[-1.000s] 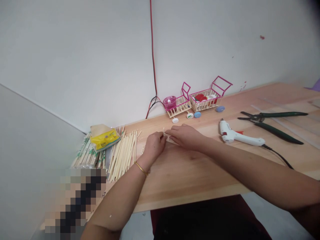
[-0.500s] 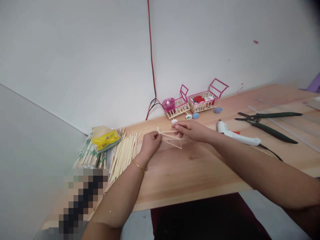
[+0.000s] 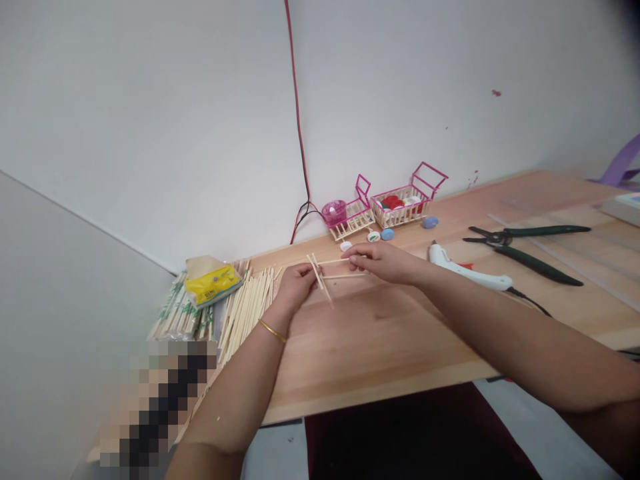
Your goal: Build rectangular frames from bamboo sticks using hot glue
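Between my hands is a small frame of thin wooden sticks (image 3: 334,277), held just over the wooden table (image 3: 380,347). My left hand (image 3: 298,283) pinches its left end, where two sticks lie crosswise. The fingers of my right hand (image 3: 375,261) are closed on its right end and hide part of it. Left of my left hand lies a pile of loose wooden sticks (image 3: 250,303). A white glue gun (image 3: 465,270) rests on the table beyond my right forearm, its nozzle towards the wall.
Two small stick-built carts with pink rims, the nearer-left one (image 3: 353,220) and the right one (image 3: 403,203), stand by the wall. Green-handled pruning shears (image 3: 535,247) lie at the right. A yellow packet (image 3: 213,285) sits on wrapped chopsticks (image 3: 173,313). A red and black cable (image 3: 299,120) runs down the wall.
The stick frame has turned in my hands, so its crosswise sticks now show at the left end. Both hands stay on it. The view has shifted slightly.
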### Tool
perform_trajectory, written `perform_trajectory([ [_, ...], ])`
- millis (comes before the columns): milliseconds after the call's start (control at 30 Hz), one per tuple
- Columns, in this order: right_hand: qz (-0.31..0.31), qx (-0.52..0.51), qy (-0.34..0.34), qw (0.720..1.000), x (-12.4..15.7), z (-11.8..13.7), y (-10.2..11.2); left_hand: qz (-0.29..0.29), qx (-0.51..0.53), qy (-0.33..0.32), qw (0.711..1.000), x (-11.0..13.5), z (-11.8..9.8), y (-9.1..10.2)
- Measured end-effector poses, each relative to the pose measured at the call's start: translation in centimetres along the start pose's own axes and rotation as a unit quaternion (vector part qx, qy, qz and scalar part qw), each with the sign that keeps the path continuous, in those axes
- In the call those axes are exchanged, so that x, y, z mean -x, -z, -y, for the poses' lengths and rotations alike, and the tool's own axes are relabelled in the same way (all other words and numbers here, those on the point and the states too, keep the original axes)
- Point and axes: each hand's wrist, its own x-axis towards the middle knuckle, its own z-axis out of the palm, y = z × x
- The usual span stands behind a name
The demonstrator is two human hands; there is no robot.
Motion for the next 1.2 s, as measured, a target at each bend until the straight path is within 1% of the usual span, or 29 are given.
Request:
perform_trajectory([
  [100,-0.006,-0.016,-0.025,1.000,0.0,-0.1,0.1,0.015,0.043,0.002,0.999,0.2,-0.3,0.0],
  [333,-0.029,-0.056,-0.064,0.996,0.0,0.2,0.4,0.076,0.113,0.023,0.990,0.7,-1.2,-0.1],
  [433,-0.045,-0.074,-0.086,0.993,0.0,0.3,0.8,0.085,0.136,0.034,0.986,0.5,-1.5,-0.1],
  [600,-0.062,-0.111,-0.098,0.987,0.0,-0.1,1.3,0.062,0.177,0.038,0.982,0.4,-1.3,-0.1],
  [833,-0.056,-0.084,-0.130,0.986,-0.1,-1.6,1.4,0.021,0.207,0.045,0.977,0.0,-0.8,0.4],
  [933,-0.057,-0.082,-0.146,0.984,-0.3,-2.0,1.4,0.017,0.212,0.050,0.976,0.0,-0.7,0.5],
  [1100,-0.066,-0.109,-0.160,0.979,-0.9,-2.9,1.2,0.019,0.214,0.057,0.975,-0.1,-0.6,0.6],
  [1200,-0.055,-0.127,-0.158,0.978,-1.0,-3.4,0.9,0.017,0.215,0.060,0.975,-0.2,-0.5,0.7],
])
